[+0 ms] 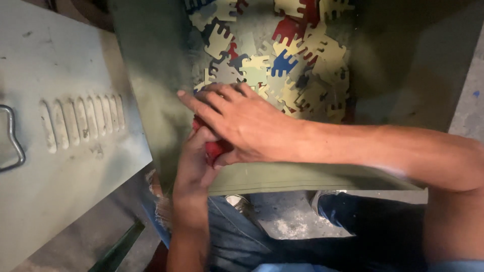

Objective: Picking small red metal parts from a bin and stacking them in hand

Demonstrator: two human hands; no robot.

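My left hand (194,161) comes up from below and is closed around a red piece (214,149) at the near wall of a green metal box (151,75). My right hand (237,118) reaches in from the right and lies flat over the left hand and the red piece, fingers stretched toward the left. Most of the red piece is hidden between the two hands. Behind the hands, the box holds a heap of flat notched pieces (282,65) in yellow, red, blue and grey.
The box's open grey lid (60,126), with louvre slots and a wire handle (12,138), lies to the left. My knees in blue jeans (353,216) and a shoe (237,201) show below on a concrete floor (287,221).
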